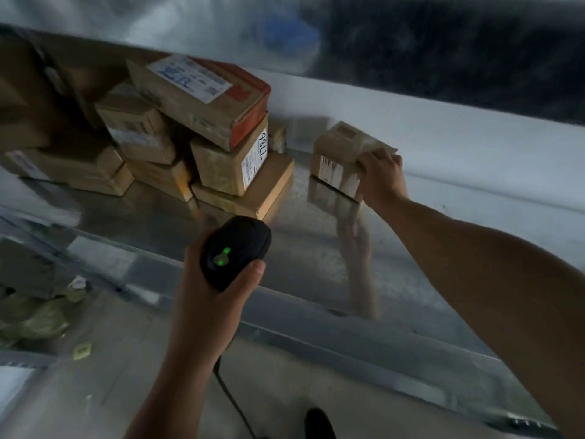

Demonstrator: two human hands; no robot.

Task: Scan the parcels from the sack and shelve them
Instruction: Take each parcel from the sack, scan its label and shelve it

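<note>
Here, the right hand (381, 175) grips a small cardboard parcel (337, 153) on a smooth, reflective metal shelf (427, 264). The fingers curl over its upper right edge. The parcel is a squat brown cube with taped seams, and a white barcode label (330, 167) is on its near face. It rests on the shelf surface, which mirrors both the box and the forearm.

The left hand (209, 299) is wrapped around a black handheld barcode scanner (235, 251). The thumb lies along its right side. The scanner's rounded matte head shows a glowing green indicator, and a dark cable (231, 397) trails down from its handle.

A pile of rectangular cardboard boxes (152, 147) stands to the left of the held parcel, clearly apart from it. The topmost box (202, 96) is tilted, with a red end flap and a white label. Beneath it sits a box with a handwritten number on its label (231, 163), on top of a flat carton (253, 191).

A crumpled greenish mass (31, 318) lies below the shelf at lower left, too blurred to name.
</note>
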